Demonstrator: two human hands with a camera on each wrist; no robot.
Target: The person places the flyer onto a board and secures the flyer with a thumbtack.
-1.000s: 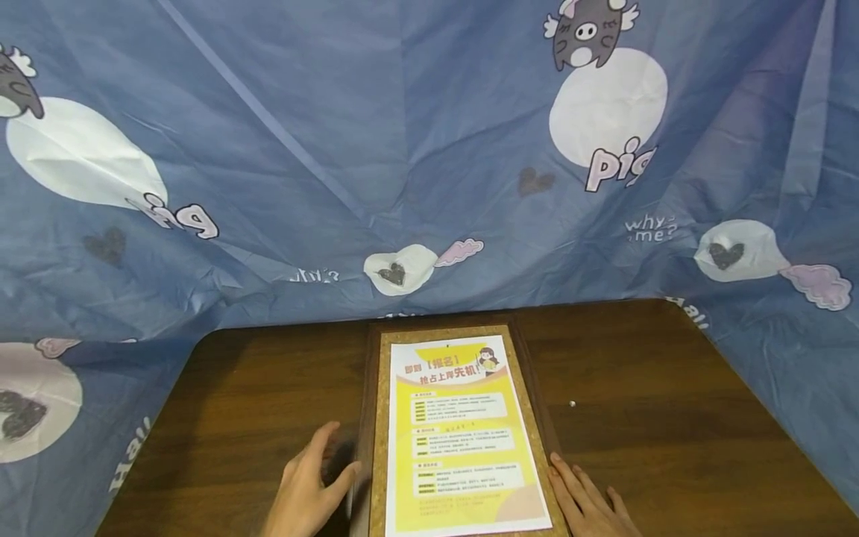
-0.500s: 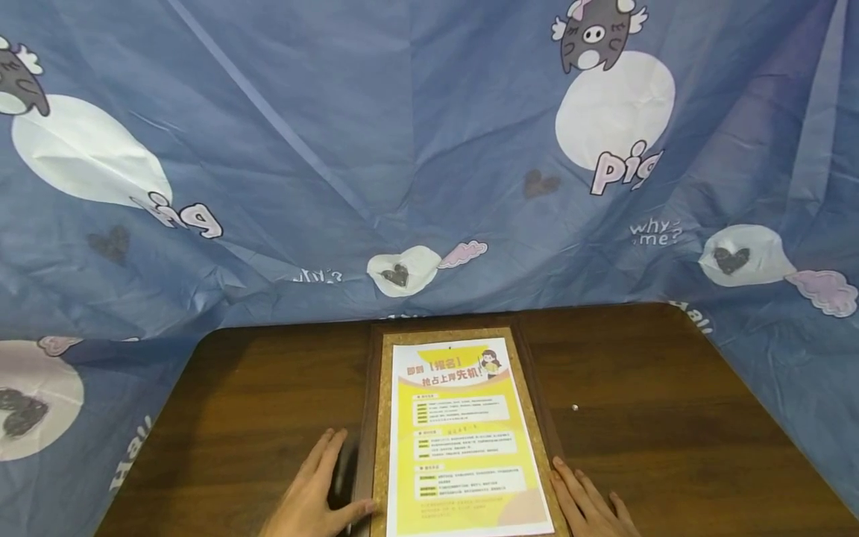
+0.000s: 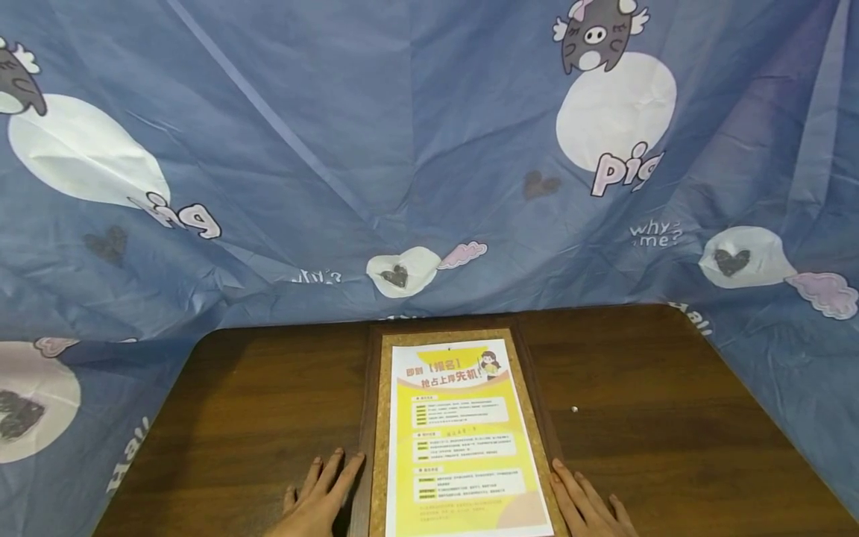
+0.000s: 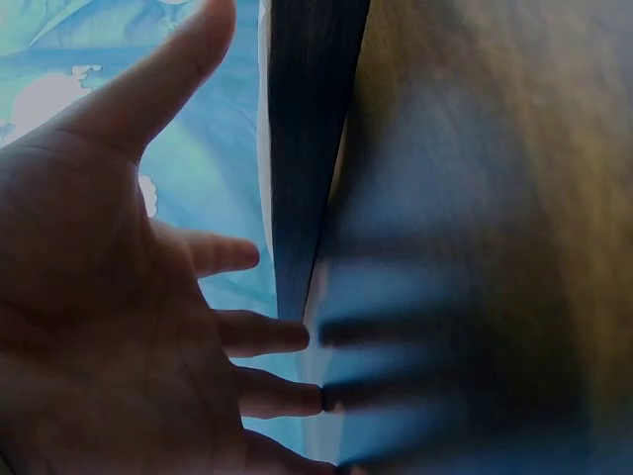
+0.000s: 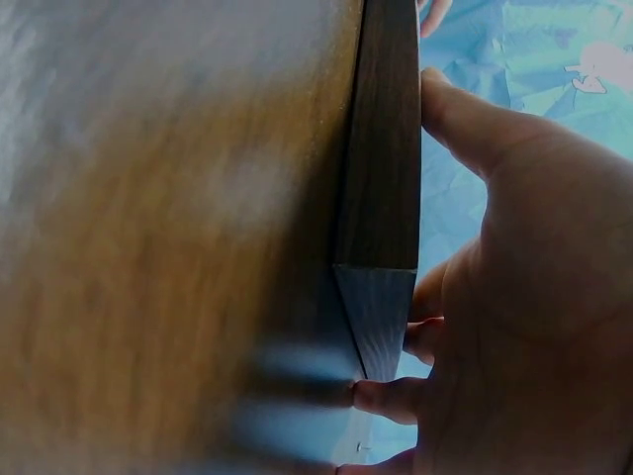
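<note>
Squaring up seems the step in hand: the rectangular dark-wood-framed cork board, bearing a yellow-and-white printed paper sheet, lies on the brown wooden worktop between a spread-fingered left hand and straight-fingered right hand, so the next move probably calls for even pressure from both sides.

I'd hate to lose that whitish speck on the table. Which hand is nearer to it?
Right. The right hand is at the right edge of the board, with the whitish speck ahead of it on the table; the left hand is by the left edge.
</note>
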